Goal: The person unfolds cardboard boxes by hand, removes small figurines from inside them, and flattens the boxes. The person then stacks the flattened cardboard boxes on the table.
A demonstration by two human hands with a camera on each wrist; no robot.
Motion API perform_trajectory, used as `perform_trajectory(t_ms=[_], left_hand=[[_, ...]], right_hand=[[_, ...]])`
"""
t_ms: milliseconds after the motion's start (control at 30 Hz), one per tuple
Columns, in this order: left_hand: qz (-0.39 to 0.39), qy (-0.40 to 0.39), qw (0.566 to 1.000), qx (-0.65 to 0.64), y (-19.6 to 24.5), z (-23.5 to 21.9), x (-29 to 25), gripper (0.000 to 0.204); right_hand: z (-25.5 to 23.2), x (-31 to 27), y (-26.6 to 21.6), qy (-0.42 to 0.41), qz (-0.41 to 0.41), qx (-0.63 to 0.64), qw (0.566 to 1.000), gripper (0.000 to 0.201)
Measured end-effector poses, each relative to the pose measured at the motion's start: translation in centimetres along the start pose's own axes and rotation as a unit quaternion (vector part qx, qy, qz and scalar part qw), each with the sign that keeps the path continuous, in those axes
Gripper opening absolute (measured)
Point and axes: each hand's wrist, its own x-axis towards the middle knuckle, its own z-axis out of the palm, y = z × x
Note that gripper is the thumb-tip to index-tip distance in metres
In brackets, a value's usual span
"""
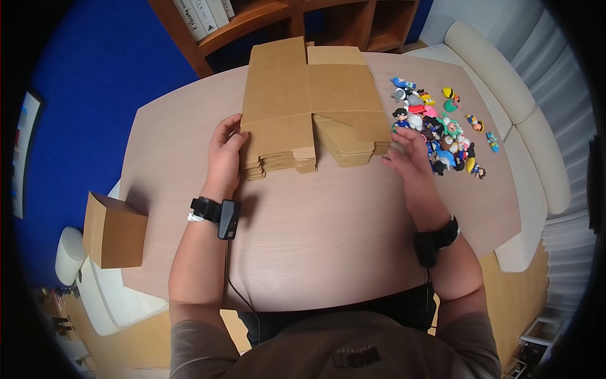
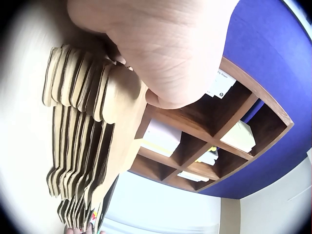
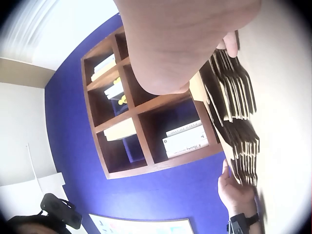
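A stack of flattened cardboard boxes (image 1: 278, 95) lies on the table in front of me, its layered edges showing in both wrist views. My left hand (image 1: 225, 155) is at the stack's left side, fingers along the edge and thumb toward me. At the right side, my right hand (image 1: 413, 167) has its fingers spread loosely, fingertips right at the cardboard's edge. The left wrist view shows the stacked flaps (image 2: 80, 87) below the left palm. From the right wrist view, the left hand (image 3: 235, 192) appears with its palm against the far end of the stack.
Several small toy figures (image 1: 449, 126) are heaped to the right of the stack, a few scattered apart. An upright cardboard box (image 1: 117, 234) stands at the table's left edge. Behind the table is a wooden shelf (image 1: 265, 24) with books; a cream sofa (image 1: 499, 76) runs along the right.
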Motion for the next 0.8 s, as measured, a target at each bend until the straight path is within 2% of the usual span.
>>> perform_trajectory(t_ms=[267, 600, 700, 800], left_hand=[[0.007, 0.02, 1.0, -0.013, -0.6, -0.31, 0.36, 0.034], [0.003, 0.013, 1.0, 0.002, 0.14, 0.34, -0.17, 0.038], [0.006, 0.007, 1.0, 0.0, -0.15, 0.25, -0.05, 0.038], [0.011, -0.002, 1.0, 0.009, -0.14, 0.17, -0.11, 0.038]], right_hand=[[-0.1, 0.11, 0.42, -0.009, -0.023, -0.014, 1.0, 0.055], [-0.11, -0.2, 0.48, -0.048, -0.03, 0.021, 0.998, 0.051], [-0.42, -0.24, 0.55, -0.066, -0.002, 0.008, 0.998, 0.049], [-0.04, -0.19, 0.47, -0.059, -0.03, -0.002, 0.998, 0.048]])
